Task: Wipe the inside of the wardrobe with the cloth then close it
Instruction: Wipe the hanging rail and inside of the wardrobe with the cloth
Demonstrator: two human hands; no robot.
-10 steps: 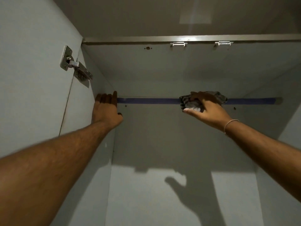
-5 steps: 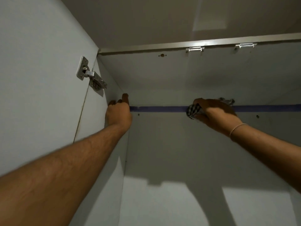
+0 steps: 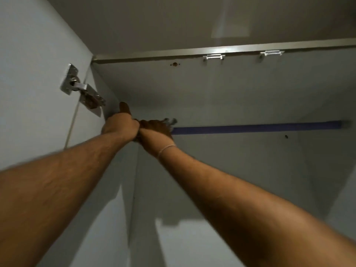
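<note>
Both arms are stretched up into the wardrobe (image 3: pixel 240 89), which is open, and the hands meet right at the left end of the blue rail (image 3: pixel 256 127), up near the top left corner. The left hand (image 3: pixel 120 125) sits against the left wall, thumb sticking up, fingers curled in; can't really tell if it's gripping anything or just bracing there. The right hand (image 3: pixel 156 130) is touching it, closed around the cloth (image 3: pixel 170 120), and only a little checked bit of that pokes out past the fingers, just above the rail where the rail disappears behind the hand. There's a thin bracelet (image 3: pixel 166 148) on the right wrist. On the left, the door (image 3: pixel 32 89) stands open with a metal hinge (image 3: pixel 82 91) joining it to the wall, just above and left of the hands. Two small metal brackets (image 3: pixel 212 57) sit under the front edge of the top panel. Bright patches of light fall low on the back panel.
</note>
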